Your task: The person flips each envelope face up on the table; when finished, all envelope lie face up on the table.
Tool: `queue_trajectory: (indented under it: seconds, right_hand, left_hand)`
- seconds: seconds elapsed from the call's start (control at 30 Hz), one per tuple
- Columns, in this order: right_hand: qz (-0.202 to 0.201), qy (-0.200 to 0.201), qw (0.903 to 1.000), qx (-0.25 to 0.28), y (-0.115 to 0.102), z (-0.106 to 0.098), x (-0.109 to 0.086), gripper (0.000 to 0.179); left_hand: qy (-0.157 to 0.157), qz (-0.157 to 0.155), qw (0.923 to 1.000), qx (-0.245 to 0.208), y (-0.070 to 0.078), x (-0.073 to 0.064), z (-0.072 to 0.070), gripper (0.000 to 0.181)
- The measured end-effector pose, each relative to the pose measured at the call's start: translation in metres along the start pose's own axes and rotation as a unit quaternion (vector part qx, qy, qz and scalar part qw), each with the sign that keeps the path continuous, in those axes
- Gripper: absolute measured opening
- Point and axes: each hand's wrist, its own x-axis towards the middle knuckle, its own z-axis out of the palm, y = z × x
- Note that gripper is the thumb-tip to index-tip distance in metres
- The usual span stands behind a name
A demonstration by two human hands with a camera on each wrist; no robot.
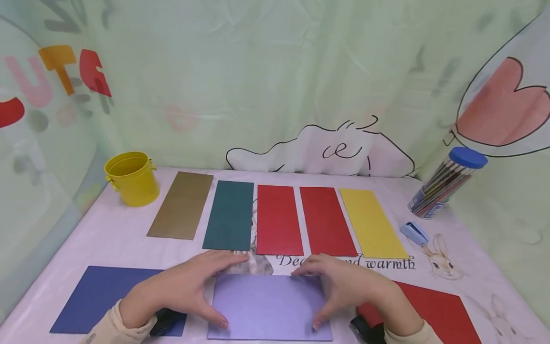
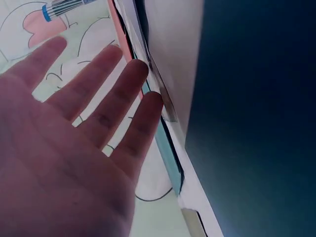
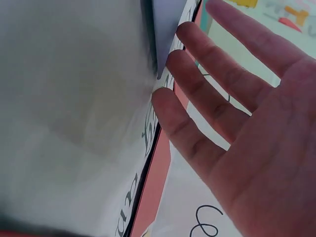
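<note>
A lavender rectangular card (image 1: 268,308) lies flat at the front middle of the table in the head view. On its left side is my left hand (image 1: 189,286), fingers spread and the thumb tip over the card's left edge. My right hand (image 1: 343,284) mirrors it, with fingertips at the far right corner and the thumb over the right part. Both wrist views show fingers (image 2: 131,108) of the left hand and fingers (image 3: 197,98) of the right hand extended and apart. A blue card (image 1: 99,296) lies beneath the left forearm, a red card (image 1: 438,310) beyond the right wrist.
Behind the hands runs a row of narrow cards: brown (image 1: 182,205), dark green (image 1: 229,215), two red (image 1: 279,220) and yellow (image 1: 374,222). A yellow bucket (image 1: 135,184) stands back left. At right are a light-blue stapler (image 1: 414,233) and a tilted pencil tube (image 1: 447,184).
</note>
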Motion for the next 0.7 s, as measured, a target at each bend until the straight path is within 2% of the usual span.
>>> queue_trajectory:
  seconds: [0.17, 0.23, 0.33, 0.47, 0.57, 0.7]
  right_hand:
    - [0.004, -0.013, 0.9998, -0.018, 0.000, 0.002, -0.001, 0.077]
    - [0.005, -0.019, 0.9996, -0.019, 0.001, 0.003, -0.001, 0.077]
    - [-0.002, -0.026, 0.9993, -0.027, 0.000, 0.005, -0.001, 0.080]
    - [-0.004, -0.032, 0.9985, -0.045, -0.002, 0.008, 0.001, 0.087]
    - [0.008, -0.035, 0.9982, -0.048, -0.004, 0.011, 0.003, 0.091]
    - [0.032, -0.043, 0.9976, -0.043, -0.007, 0.013, 0.004, 0.092]
  left_hand:
    - [-0.058, -0.037, 0.9974, -0.024, 0.004, -0.002, 0.001, 0.106]
    - [-0.074, -0.040, 0.9961, -0.024, 0.005, -0.002, 0.002, 0.107]
    - [-0.084, -0.034, 0.9958, -0.012, 0.005, -0.002, 0.003, 0.108]
    - [-0.101, -0.042, 0.9940, -0.011, 0.004, -0.002, 0.004, 0.110]
    - [-0.110, -0.049, 0.9925, -0.019, 0.003, -0.002, 0.004, 0.111]
    - [-0.110, -0.042, 0.9930, -0.006, 0.004, -0.003, 0.004, 0.113]
